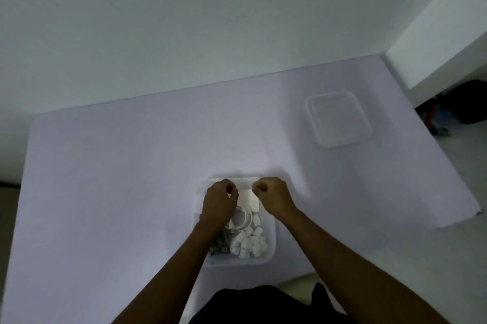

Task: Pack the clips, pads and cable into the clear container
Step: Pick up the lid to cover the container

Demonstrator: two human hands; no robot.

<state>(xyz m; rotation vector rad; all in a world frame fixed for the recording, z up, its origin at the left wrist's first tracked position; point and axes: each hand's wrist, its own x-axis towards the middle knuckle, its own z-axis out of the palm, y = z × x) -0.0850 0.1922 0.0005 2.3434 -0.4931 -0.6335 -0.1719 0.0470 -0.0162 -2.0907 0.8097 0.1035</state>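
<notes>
A clear container (268, 250) sits near the table's front edge. Inside it lie several white clips (249, 243), some darker grey clips (220, 243), a coiled white cable (243, 218) and a flat white pad (249, 199) at the far end. My left hand (220, 203) and my right hand (271, 195) hover over the far half of the container, fingers curled, one at each side of the white pad. Each seems to pinch a pad edge, though the blur hides the contact. My left hand covers part of the cable.
The container's clear lid (338, 119) lies flat at the table's far right. The pale table cover (118, 178) ends at a wall behind and drops off on the right, where dark items (463, 102) sit on the floor.
</notes>
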